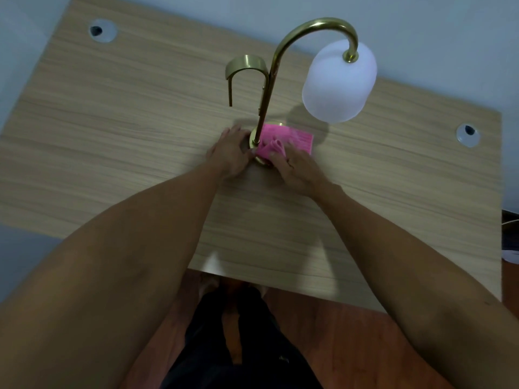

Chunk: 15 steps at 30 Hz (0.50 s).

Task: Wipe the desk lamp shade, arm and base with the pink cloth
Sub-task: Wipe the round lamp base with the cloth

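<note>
**Wiping the base of the lamp**

From the head camera I look down at the worktop [112, 113], and the lamp stands in the middle of it. My right hand [297, 171] pinches a bunched part of the cloth [283, 140] and presses it on the base [259, 161], just at the foot of the arm [269, 85]. The rest of the cloth lies flat over the far right part of the base and a little onto the worktop. My left hand [231, 153] rests with loosely spread fingers on the left side of the base; I think it steadies the lamp, and it holds no cloth.

I judge that I am at the base step now. Whether the shade [338, 82] and the arm are already wiped I cannot tell, because they show no mark of wiping or of dust in this light. The part of the base under my left hand seems not yet reached by the cloth.

Much of the base is hidden under both hands and the cloth, so only a thin gold rim shows. My right fingertips are buried in the cloth folds. A second gold hook [247, 68] rises beside the arm; where it joins the arm is hard to see. The picture is dim.
</note>
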Each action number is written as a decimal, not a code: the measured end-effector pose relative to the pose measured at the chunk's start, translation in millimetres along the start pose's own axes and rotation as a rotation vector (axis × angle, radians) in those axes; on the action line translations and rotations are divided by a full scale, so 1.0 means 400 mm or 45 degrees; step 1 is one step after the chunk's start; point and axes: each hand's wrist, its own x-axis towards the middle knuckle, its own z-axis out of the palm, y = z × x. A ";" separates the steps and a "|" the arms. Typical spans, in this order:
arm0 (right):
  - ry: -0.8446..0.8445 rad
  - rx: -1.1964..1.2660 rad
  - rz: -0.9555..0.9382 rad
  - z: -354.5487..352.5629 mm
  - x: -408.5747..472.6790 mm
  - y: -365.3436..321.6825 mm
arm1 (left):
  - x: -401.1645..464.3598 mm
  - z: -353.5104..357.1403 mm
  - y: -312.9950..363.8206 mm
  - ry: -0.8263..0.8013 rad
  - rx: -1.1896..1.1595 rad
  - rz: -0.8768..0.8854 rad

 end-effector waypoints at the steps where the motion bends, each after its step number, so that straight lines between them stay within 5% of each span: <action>1: -0.017 -0.026 -0.022 -0.005 -0.015 0.007 | 0.001 0.001 0.000 -0.002 0.002 -0.005; 15: 0.011 -0.015 0.066 -0.056 -0.022 0.016 | -0.001 -0.008 0.007 -0.038 0.044 -0.019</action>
